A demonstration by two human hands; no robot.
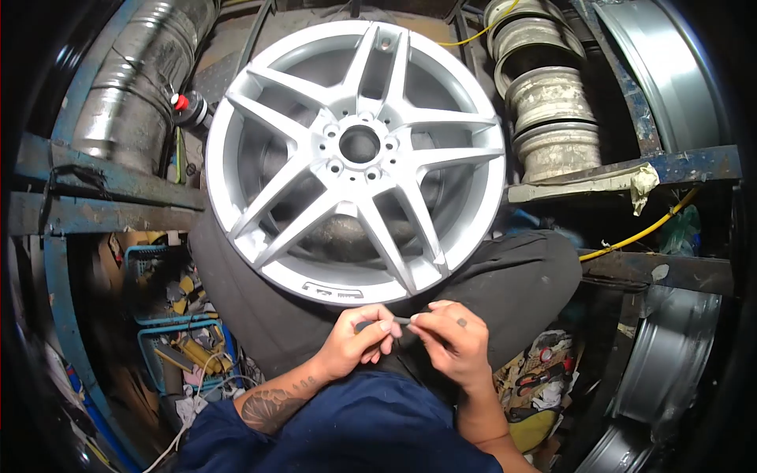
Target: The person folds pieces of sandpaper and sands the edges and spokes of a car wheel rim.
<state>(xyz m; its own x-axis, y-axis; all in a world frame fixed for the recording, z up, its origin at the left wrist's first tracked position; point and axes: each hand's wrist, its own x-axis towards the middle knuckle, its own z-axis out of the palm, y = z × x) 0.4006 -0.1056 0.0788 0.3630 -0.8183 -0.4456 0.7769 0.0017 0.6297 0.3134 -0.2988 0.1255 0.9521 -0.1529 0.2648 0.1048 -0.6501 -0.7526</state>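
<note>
Wheel of silver-painted metal, with five pairs of spokes (359,172), just beyond both hands and over the lap in dark grey trousers (528,272); small dark marking (333,290) on the near edge. Left hand (361,340), below a tattooed forearm (276,398), with thumb and fingers pinched together on a short, slim grey piece (402,321). Right hand (456,340), with thumb and forefinger pinched on the other end of that piece; material too small to tell. Both hands close to the near edge of the wheel, above the navy shirt (355,422). To the right, pale, worn metal rims (556,150) on a blue metal frame (686,165). To the left, shiny silver barrels (130,87), a red-capped bottle (188,109) and, lower down, light blue plastic baskets (142,322) with assorted small things inside.
</note>
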